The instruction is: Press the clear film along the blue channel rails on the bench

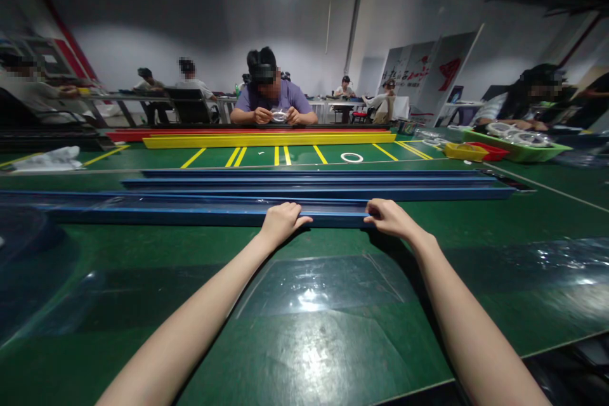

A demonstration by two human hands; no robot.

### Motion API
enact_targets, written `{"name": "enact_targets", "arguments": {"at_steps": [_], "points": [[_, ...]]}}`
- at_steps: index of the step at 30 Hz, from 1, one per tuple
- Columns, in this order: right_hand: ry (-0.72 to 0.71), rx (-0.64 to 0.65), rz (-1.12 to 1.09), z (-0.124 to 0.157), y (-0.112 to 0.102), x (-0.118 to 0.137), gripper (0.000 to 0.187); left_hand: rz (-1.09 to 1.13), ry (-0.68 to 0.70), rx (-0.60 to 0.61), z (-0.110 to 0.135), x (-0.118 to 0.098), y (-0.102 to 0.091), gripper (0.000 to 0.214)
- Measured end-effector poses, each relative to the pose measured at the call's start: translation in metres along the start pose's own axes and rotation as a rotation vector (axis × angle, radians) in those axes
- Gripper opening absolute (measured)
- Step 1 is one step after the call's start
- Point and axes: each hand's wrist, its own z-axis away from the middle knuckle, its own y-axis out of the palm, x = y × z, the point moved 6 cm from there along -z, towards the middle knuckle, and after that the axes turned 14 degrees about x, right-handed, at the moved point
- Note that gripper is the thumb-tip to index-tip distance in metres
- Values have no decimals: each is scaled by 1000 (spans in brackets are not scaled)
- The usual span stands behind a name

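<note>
A long blue channel strip (166, 216) lies across the green table in front of me, its open trough facing up. My left hand (280, 223) is closed over its near wall, with the fingertips inside the trough and the thumb along the outside. At the strip's right end, my right hand (394, 219) is closed with bent fingers gripping the end. Just behind, two more blue channel strips (428, 194) lie roughly parallel. Inside the held strip, clear film seems to show towards the left.
Clear plastic sheeting (304, 285) lies on the green table (314, 361) before me. Yellow strips (266, 141) and red strips (124, 137) lie farther back. A white ring (352, 157) and a green tray (537, 152) are beyond. A person (273, 98) sits opposite, handling a ring-shaped item.
</note>
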Motion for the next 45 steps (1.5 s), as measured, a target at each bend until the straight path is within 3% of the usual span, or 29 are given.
{"name": "enact_targets", "arguments": {"at_steps": [45], "points": [[32, 39, -126, -1, 2, -4, 17, -21, -5, 18, 1, -4, -1, 43]]}}
